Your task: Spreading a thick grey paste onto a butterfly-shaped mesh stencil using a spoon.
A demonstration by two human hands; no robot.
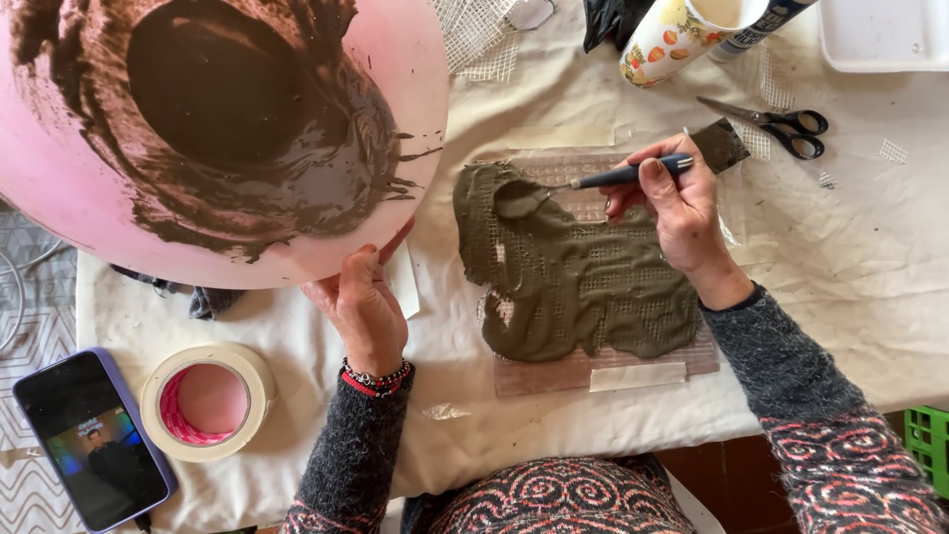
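1. Head view, upper left of the frame: pink bowl (213,129), tilted toward the camera, smeared inside with dark brown-grey paste.
2. Left hand (364,309), lower centre-left, fingers closed on the bowl's lower rim, holding it up; beaded bracelets (376,379) at the wrist.
3. Right hand (682,208), centre-right, clenched around the dark handle of a spoon (583,184); spoon's bowl resting on the paste at the upper left of the mesh.
4. Centre of the frame: mesh sheet (583,267) lying flat on a clear board, mostly covered with grey-green paste, bare grid showing at the top.
5. Lower left: roll of tape (208,400) just beside a phone (94,440) with a lit screen.
6. Upper right: scissors (781,127) on the white cloth (850,267), near a fruit-patterned cup (672,35) lying tilted, and a white tray (880,35) in the corner.
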